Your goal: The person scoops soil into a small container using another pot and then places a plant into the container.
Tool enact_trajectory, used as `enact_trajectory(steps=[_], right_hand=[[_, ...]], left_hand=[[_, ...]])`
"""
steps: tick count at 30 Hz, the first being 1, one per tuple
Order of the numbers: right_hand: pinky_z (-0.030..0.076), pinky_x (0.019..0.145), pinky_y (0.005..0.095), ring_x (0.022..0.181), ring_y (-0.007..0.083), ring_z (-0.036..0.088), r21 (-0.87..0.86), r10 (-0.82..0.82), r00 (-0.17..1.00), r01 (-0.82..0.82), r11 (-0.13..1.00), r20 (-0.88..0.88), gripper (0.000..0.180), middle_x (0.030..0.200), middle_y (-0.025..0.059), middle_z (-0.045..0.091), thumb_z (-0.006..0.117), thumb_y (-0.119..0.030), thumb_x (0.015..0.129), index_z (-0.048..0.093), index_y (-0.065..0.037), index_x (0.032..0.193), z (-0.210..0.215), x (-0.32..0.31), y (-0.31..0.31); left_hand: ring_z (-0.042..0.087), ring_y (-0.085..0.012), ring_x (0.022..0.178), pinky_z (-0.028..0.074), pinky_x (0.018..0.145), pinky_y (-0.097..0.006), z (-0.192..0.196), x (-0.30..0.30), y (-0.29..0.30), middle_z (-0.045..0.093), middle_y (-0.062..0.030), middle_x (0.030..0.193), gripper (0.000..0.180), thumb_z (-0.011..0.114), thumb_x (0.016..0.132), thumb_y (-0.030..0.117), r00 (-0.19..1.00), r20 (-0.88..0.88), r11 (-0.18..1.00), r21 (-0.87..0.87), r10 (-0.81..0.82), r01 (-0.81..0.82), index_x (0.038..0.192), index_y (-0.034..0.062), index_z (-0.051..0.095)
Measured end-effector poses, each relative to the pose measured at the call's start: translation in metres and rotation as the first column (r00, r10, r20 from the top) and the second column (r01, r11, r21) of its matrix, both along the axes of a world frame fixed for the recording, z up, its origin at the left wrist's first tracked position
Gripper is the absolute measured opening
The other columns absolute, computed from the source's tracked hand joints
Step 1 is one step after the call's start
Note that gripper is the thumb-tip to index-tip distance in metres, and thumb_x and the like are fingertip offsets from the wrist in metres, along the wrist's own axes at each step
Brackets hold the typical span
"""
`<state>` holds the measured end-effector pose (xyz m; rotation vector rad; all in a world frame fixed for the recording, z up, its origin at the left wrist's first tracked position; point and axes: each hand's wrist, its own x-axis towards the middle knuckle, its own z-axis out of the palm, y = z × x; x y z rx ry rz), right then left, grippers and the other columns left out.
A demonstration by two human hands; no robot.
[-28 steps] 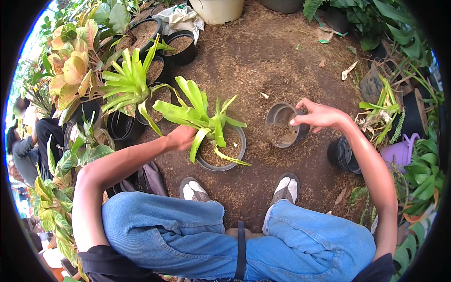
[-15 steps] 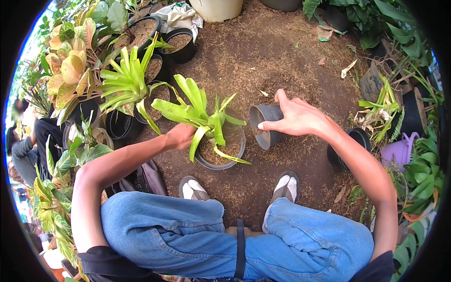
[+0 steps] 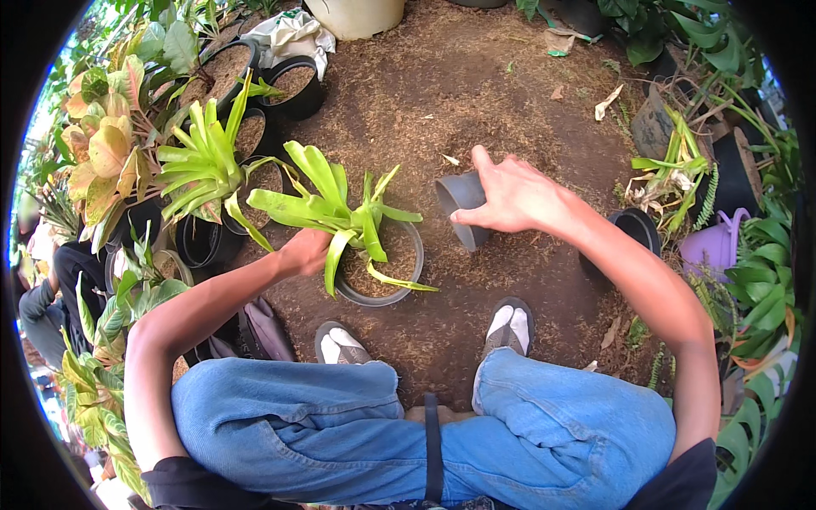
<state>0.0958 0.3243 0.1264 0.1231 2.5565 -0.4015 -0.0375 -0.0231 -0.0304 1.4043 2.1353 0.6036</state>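
A bright green bromeliad (image 3: 316, 202) with long strap leaves stands in a round dark pot (image 3: 406, 285) of brown, crumbly potting mix in front of me. My left hand (image 3: 304, 252) grips the plant low down at the pot's left side; leaves cover its fingertips. To the right, my right hand (image 3: 514, 195) is closed around a smaller dark grey pot (image 3: 470, 228), thumb near the rim and fingers over the far side. That pot is tipped on its side above the ground, its mouth toward the bromeliad. No potting mix shows in the visible part of its inside.
Potted plants crowd the left, among them another bromeliad (image 3: 204, 166) and black pots (image 3: 293, 106) of mix. A black pot (image 3: 636, 228) and a purple container (image 3: 718, 246) stand at right. A person (image 3: 55, 272) sits at far left. Brown soil (image 3: 476, 93) lies ahead.
The small pot in my right hand has turned, and the brown mix seen at its lower rim no longer shows. My left hand keeps its place at the bromeliad. The whole view has shifted slightly.
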Motion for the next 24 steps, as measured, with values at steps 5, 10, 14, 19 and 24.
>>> enact_trajectory(steps=[5,10,14,19,24], right_hand=[[0.063,0.082,0.0475,0.105,0.0414,0.072,0.152,-0.125,0.964,0.090,0.984,0.236,0.113,0.132,0.0342,0.062,0.071,-0.063,0.082,0.024,0.006,0.159,-0.036,0.007,0.048],[0.064,0.066,0.0476,0.094,0.0474,0.074,0.225,-0.369,0.705,0.292,0.929,0.606,0.106,0.147,0.0364,0.049,0.066,-0.067,0.086,0.026,-0.004,0.162,-0.071,0.032,0.074],[0.066,0.071,0.0488,0.107,0.0476,0.070,0.187,-0.442,0.435,0.514,0.837,0.784,0.095,0.158,0.0331,0.036,0.055,-0.067,0.091,0.031,-0.006,0.160,-0.142,0.064,0.112],[0.066,0.085,0.0499,0.125,0.0548,0.058,-0.118,-0.406,0.427,0.792,0.599,0.808,0.088,0.169,0.0258,0.016,0.048,-0.064,0.095,0.029,-0.010,0.161,-0.160,0.079,0.118],[0.065,0.081,0.0470,0.116,0.0500,0.065,-0.095,-0.446,0.481,0.752,0.652,0.755,0.089,0.166,0.0288,0.019,0.052,-0.063,0.092,0.031,-0.007,0.158,-0.159,0.081,0.121]], left_hand=[[0.054,-0.0483,0.125,0.042,0.107,-0.054,0.008,0.000,0.003,0.058,-0.0289,0.135,0.047,0.048,0.104,0.031,0.999,0.028,0.999,0.037,-0.029,0.028,0.141,0.0029,0.054],[0.054,-0.0490,0.126,0.041,0.108,-0.055,0.002,-0.001,-0.004,0.058,-0.0295,0.135,0.047,0.048,0.103,0.030,1.000,0.008,1.000,0.012,-0.008,0.008,0.141,0.0026,0.054],[0.054,-0.0495,0.126,0.041,0.109,-0.055,0.001,-0.001,-0.001,0.058,-0.0299,0.135,0.048,0.047,0.103,0.031,1.000,0.008,1.000,0.003,-0.018,0.018,0.141,0.0024,0.054],[0.054,-0.0502,0.126,0.042,0.109,-0.055,0.010,0.002,0.001,0.058,-0.0307,0.134,0.048,0.047,0.104,0.032,0.999,0.032,0.999,0.024,-0.022,0.021,0.141,0.0019,0.054],[0.054,-0.0502,0.126,0.042,0.108,-0.055,0.008,0.001,-0.001,0.058,-0.0307,0.135,0.049,0.047,0.104,0.033,1.000,0.001,1.000,-0.024,-0.008,0.008,0.141,0.0017,0.053]])
